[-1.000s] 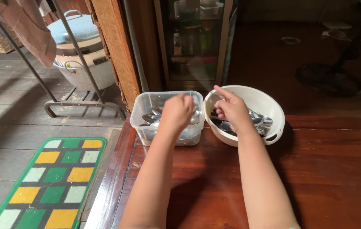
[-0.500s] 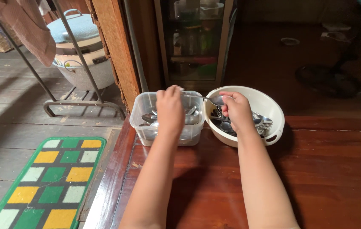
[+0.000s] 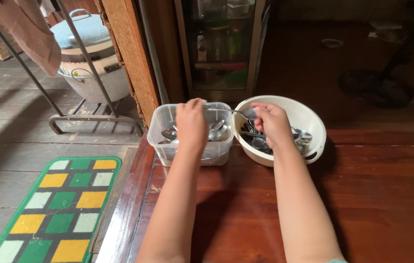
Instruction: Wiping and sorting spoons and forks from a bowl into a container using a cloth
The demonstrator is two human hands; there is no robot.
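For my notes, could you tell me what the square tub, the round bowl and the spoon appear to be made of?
Square tub: clear plastic, its contents visible through the walls. Round bowl: cream-coloured, matte, probably plastic with moulded handle slots. Spoon: shiny, likely polished steel.

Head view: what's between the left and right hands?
A metal spoon spans the gap in the head view, from left hand over the clear tub to right hand over the white bowl.

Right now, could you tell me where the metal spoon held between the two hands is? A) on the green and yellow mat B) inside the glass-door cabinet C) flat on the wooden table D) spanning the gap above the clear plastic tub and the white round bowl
D: the metal spoon bridges the clear plastic tub and white round bowl, left hand at its handle end, right hand at its bowl end.
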